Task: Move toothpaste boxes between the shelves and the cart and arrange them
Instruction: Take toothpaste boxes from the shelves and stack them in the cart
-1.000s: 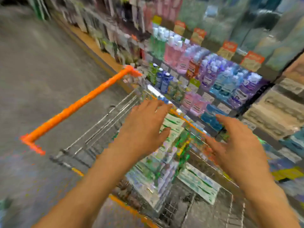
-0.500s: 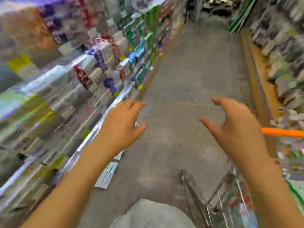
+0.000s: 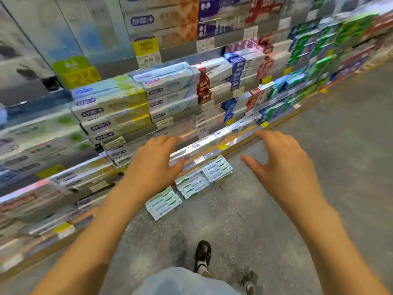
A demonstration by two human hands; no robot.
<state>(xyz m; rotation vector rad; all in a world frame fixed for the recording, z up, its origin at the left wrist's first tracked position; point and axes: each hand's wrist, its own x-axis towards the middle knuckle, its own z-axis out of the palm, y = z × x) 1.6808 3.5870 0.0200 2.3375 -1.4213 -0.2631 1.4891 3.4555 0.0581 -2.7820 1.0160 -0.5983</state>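
Before shelves (image 3: 148, 99) now: aisle and orange cart handle, seen half second ago, gone from view. Shelf stock blurred, labels unreadable. Left hand (image 3: 153, 165) and right hand (image 3: 282, 165) held out, fingers spread, nothing gripped. Toothpaste boxes (image 3: 191, 184) stacked on floor (image 3: 319, 188) beneath hands, at shelf foot.

text: none legible | price tags (image 3: 146, 48) (yellow): blurred | toothpaste boxes (image 3: 110, 111): logos unreadable
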